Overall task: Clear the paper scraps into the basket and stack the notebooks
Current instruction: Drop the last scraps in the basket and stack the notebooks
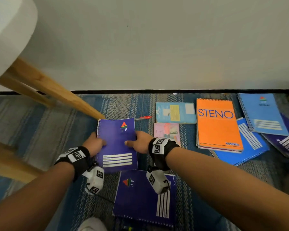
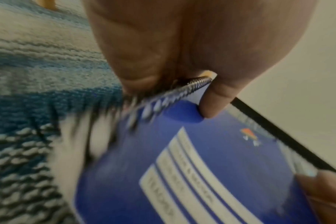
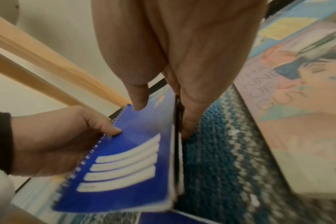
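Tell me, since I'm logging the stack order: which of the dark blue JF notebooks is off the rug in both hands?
The upright JF notebook, gripped by the left hand at its spiral edge and the right hand opposite. The other JF notebook lies flat, nearer the person.

Three purple notebooks [image 1: 117, 144], three blue notebooks [image 1: 264, 114], one orange notepad [image 1: 218, 125], one pink booklet [image 1: 165, 131], one red pen [image 1: 143, 117], two hands [image 1: 95, 144]

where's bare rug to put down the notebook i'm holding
Bare rug lies left of the held purple notebook, below the wooden leg. A smaller strip runs right of the lower purple notebook. The far right around the orange STENO pad is crowded.
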Action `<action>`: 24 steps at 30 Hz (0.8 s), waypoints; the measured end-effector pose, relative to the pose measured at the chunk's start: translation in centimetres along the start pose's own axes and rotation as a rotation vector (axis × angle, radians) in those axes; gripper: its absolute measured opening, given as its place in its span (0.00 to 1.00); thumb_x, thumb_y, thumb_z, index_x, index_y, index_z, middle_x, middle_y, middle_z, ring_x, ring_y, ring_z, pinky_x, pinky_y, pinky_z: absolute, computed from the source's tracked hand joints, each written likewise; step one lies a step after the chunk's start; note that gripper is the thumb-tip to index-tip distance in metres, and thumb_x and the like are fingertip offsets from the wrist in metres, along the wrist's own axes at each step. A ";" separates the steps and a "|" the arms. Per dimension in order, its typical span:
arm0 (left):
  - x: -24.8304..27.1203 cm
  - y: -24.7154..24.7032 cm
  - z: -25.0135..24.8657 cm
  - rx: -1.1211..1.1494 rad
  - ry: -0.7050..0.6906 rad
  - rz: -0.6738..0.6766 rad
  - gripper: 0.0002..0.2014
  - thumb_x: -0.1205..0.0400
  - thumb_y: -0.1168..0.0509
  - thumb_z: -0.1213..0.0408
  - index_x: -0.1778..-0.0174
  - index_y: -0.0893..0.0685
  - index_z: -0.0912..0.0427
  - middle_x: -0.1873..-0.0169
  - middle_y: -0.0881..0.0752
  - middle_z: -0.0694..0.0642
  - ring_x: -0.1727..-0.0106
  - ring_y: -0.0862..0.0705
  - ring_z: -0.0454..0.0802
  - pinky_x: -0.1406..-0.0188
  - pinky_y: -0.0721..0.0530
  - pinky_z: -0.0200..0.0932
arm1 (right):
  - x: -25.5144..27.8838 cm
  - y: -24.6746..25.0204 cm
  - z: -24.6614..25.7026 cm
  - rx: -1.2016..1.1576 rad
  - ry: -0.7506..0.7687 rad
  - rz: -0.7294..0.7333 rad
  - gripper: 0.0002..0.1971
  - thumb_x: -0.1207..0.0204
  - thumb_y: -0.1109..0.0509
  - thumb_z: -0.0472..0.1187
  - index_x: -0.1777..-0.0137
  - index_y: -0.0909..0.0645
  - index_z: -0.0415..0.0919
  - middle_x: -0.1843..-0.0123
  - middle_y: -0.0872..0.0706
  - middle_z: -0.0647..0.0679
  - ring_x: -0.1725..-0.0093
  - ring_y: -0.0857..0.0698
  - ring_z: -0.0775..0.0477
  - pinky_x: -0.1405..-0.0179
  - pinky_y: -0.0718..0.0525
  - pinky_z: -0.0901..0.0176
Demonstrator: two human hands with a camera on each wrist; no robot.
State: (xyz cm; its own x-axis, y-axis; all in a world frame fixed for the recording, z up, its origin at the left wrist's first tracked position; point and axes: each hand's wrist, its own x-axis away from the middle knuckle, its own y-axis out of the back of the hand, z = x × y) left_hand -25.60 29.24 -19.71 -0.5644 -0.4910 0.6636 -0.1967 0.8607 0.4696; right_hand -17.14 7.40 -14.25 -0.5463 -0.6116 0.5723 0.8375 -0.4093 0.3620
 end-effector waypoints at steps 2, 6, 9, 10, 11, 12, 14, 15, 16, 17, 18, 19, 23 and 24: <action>2.3 -0.7 -1.3 -0.116 -0.021 -0.011 0.38 0.37 0.30 0.62 0.27 0.31 0.55 0.41 0.16 0.60 0.46 0.15 0.62 0.40 0.17 0.57 | 0.3 0.0 -0.5 0.121 -0.031 -0.017 0.21 0.21 0.30 0.47 0.31 0.21 0.41 0.33 0.15 0.42 0.35 0.17 0.39 0.36 0.19 0.51; 3.7 -1.8 -2.7 -0.302 0.007 -0.122 0.38 0.23 0.35 0.64 0.18 0.45 0.53 0.28 0.30 0.67 0.35 0.22 0.69 0.39 0.23 0.53 | 3.3 0.4 -0.7 0.577 0.014 -0.026 0.19 0.25 0.29 0.51 0.43 0.19 0.36 0.45 0.13 0.38 0.45 0.14 0.35 0.55 0.18 0.55; 3.6 -2.2 -3.1 -0.356 0.035 -0.152 0.41 0.24 0.34 0.60 0.17 0.47 0.54 0.25 0.34 0.68 0.32 0.25 0.70 0.37 0.23 0.53 | 6.4 -1.5 -1.9 0.862 0.002 0.134 0.36 0.36 0.25 0.68 0.39 0.21 0.39 0.45 0.17 0.40 0.45 0.17 0.37 0.51 0.15 0.49; 3.5 -2.2 -3.2 -0.368 0.040 -0.149 0.42 0.26 0.33 0.57 0.17 0.46 0.53 0.26 0.32 0.67 0.33 0.24 0.69 0.37 0.23 0.53 | 7.1 -2.4 -2.5 0.947 -0.044 0.129 0.44 0.42 0.24 0.71 0.36 0.25 0.38 0.42 0.22 0.40 0.43 0.20 0.36 0.49 0.16 0.45; 3.5 -2.1 -3.2 -0.393 0.039 -0.139 0.44 0.29 0.33 0.55 0.18 0.44 0.52 0.27 0.30 0.66 0.34 0.23 0.69 0.36 0.22 0.53 | 7.8 -3.4 -3.2 0.997 -0.074 0.105 0.48 0.46 0.22 0.72 0.34 0.29 0.38 0.40 0.26 0.40 0.41 0.24 0.36 0.48 0.17 0.41; 3.2 -1.9 -3.2 -0.418 0.036 -0.133 0.44 0.33 0.35 0.53 0.18 0.42 0.52 0.28 0.28 0.65 0.34 0.22 0.68 0.35 0.21 0.55 | 8.1 -4.4 -3.8 1.020 -0.083 0.092 0.51 0.47 0.20 0.70 0.33 0.31 0.37 0.38 0.29 0.40 0.39 0.27 0.36 0.48 0.17 0.39; 3.0 -1.4 -3.2 -0.465 0.011 -0.115 0.39 0.33 0.35 0.55 0.22 0.35 0.51 0.32 0.22 0.63 0.37 0.20 0.67 0.36 0.20 0.56 | 8.7 -5.6 -4.6 0.989 -0.066 0.079 0.49 0.45 0.18 0.66 0.32 0.33 0.37 0.35 0.33 0.40 0.37 0.31 0.36 0.47 0.17 0.36; 3.0 -1.1 -3.3 -0.475 -0.005 -0.103 0.34 0.29 0.34 0.58 0.24 0.31 0.51 0.34 0.20 0.63 0.38 0.19 0.66 0.37 0.20 0.54 | 8.8 -5.7 -4.8 0.970 -0.062 0.073 0.48 0.43 0.17 0.63 0.32 0.33 0.36 0.35 0.33 0.40 0.36 0.31 0.36 0.47 0.18 0.36; 3.0 -0.8 -3.3 -0.481 -0.013 -0.096 0.30 0.26 0.34 0.61 0.26 0.29 0.51 0.36 0.18 0.62 0.39 0.18 0.65 0.37 0.20 0.54 | 8.9 -5.6 -4.9 0.961 -0.057 0.066 0.47 0.42 0.17 0.62 0.31 0.33 0.36 0.35 0.33 0.39 0.36 0.32 0.36 0.46 0.18 0.35; 3.2 -0.5 -3.4 -0.487 -0.022 -0.089 0.28 0.25 0.34 0.62 0.27 0.27 0.50 0.37 0.17 0.61 0.40 0.17 0.64 0.37 0.19 0.55 | 9.0 -5.4 -4.9 0.957 -0.056 0.068 0.47 0.42 0.16 0.60 0.31 0.34 0.36 0.34 0.32 0.39 0.35 0.31 0.36 0.46 0.18 0.35; 3.1 -0.4 -3.4 -0.495 -0.025 -0.083 0.28 0.25 0.34 0.62 0.27 0.27 0.50 0.37 0.17 0.60 0.41 0.17 0.63 0.37 0.19 0.56 | 9.0 -5.1 -4.9 0.950 -0.051 0.072 0.47 0.42 0.15 0.58 0.31 0.34 0.36 0.34 0.31 0.40 0.34 0.31 0.36 0.45 0.18 0.36; 3.1 -0.2 -3.4 -0.504 -0.031 -0.076 0.28 0.25 0.33 0.62 0.28 0.27 0.50 0.37 0.17 0.60 0.41 0.17 0.63 0.37 0.18 0.56 | 9.1 -4.9 -4.9 0.934 -0.044 0.083 0.45 0.42 0.15 0.54 0.31 0.34 0.37 0.35 0.30 0.40 0.35 0.29 0.36 0.46 0.18 0.36; 2.9 -0.1 -3.2 -0.525 -0.037 -0.064 0.28 0.27 0.35 0.61 0.28 0.27 0.50 0.37 0.17 0.61 0.41 0.16 0.63 0.38 0.18 0.56 | 9.6 -3.6 -4.8 0.791 -0.082 0.193 0.35 0.32 0.21 0.41 0.31 0.37 0.36 0.44 0.16 0.38 0.47 0.16 0.34 0.51 0.15 0.42; 2.7 -0.1 -3.1 -0.525 -0.037 -0.070 0.27 0.26 0.35 0.61 0.28 0.27 0.50 0.37 0.17 0.60 0.41 0.16 0.62 0.38 0.18 0.56 | 9.4 -2.6 -4.5 0.766 -0.101 0.262 0.37 0.32 0.20 0.43 0.28 0.37 0.34 0.42 0.16 0.38 0.45 0.15 0.34 0.51 0.15 0.44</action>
State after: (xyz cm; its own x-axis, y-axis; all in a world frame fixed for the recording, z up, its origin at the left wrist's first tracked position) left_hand -24.64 27.40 -16.13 -0.5937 -0.5317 0.6040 0.1880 0.6382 0.7466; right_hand -24.56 -0.32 -13.11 -0.3584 -0.5446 0.7582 0.7342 0.3373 0.5893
